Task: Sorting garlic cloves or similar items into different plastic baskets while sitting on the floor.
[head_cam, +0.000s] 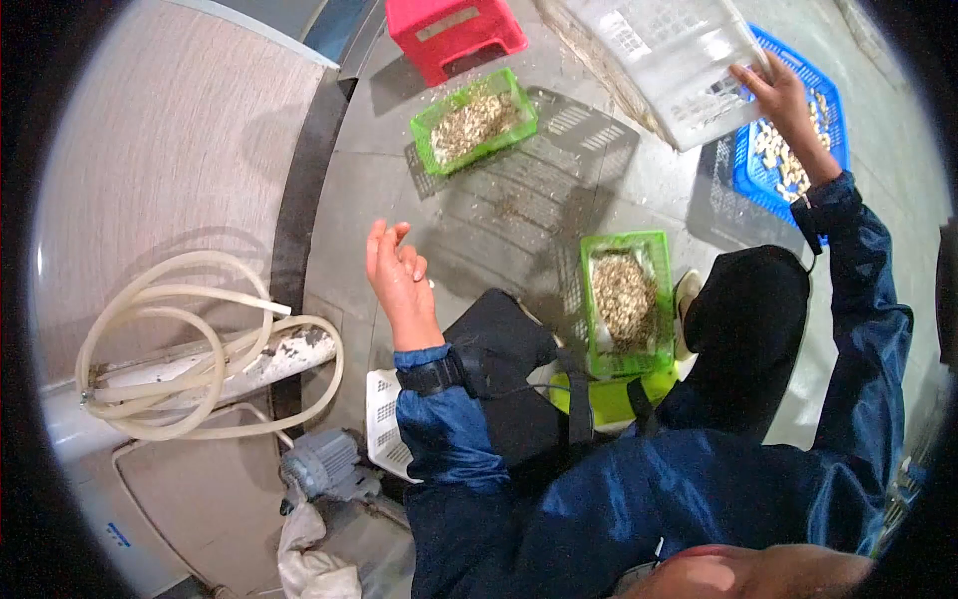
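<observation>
My right hand [784, 97] grips the right edge of a translucent white plastic crate [677, 60], held tilted above the floor. Its slotted shadow falls across the tiles. Partly under that hand and arm sits a blue plastic basket [837, 123] with pale, nut-like pieces [778, 153] in it. My left hand [400, 288] is raised on the left, fingers half curled and apart, holding nothing that I can make out; a tiny pale bit shows beside it. Between my knees stands a green basket [661, 299] of brownish flakes or shells [623, 296]. A second green basket [426, 150] holds similar bits.
A red plastic stool [456, 34] stands beyond the farther green basket. To the left, a coiled hose [206, 322] lies over a white pipe [303, 348], near an electric motor [322, 458]. A white perforated basket [385, 427] is by my left leg. Scraps dot the tiled floor [352, 224].
</observation>
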Demonstrator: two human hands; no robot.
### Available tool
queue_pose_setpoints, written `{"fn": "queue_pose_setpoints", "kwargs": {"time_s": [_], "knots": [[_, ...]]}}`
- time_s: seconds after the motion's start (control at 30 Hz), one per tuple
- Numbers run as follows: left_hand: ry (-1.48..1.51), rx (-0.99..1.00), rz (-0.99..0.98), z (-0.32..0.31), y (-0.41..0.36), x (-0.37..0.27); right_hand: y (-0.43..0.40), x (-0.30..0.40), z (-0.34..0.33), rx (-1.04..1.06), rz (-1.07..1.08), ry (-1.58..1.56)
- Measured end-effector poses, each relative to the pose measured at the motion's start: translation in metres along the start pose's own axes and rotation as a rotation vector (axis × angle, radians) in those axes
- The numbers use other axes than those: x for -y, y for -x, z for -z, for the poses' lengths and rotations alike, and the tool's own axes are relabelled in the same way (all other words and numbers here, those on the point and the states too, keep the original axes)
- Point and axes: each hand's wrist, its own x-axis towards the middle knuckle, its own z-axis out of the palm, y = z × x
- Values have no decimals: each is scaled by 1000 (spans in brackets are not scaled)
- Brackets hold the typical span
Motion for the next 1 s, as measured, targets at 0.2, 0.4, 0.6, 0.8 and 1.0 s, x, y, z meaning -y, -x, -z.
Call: {"fn": "queue_pose_setpoints", "kwargs": {"time_s": [0.2, 0.4, 0.6, 0.8, 1.0], "knots": [[36, 29, -2, 3, 0, -2, 4, 55, -17, 64, 228, 309], [-26, -10, 15, 5, -5, -4, 29, 8, -67, 315, 366, 420], [37, 5, 25, 10, -10, 2, 50, -3, -101, 369, 346, 412], [40, -22, 26, 14, -9, -1, 24, 19, -72, 80, 188, 319], [25, 19, 40, 8, -11, 4, 43, 32, -53, 66, 206, 264]]}}
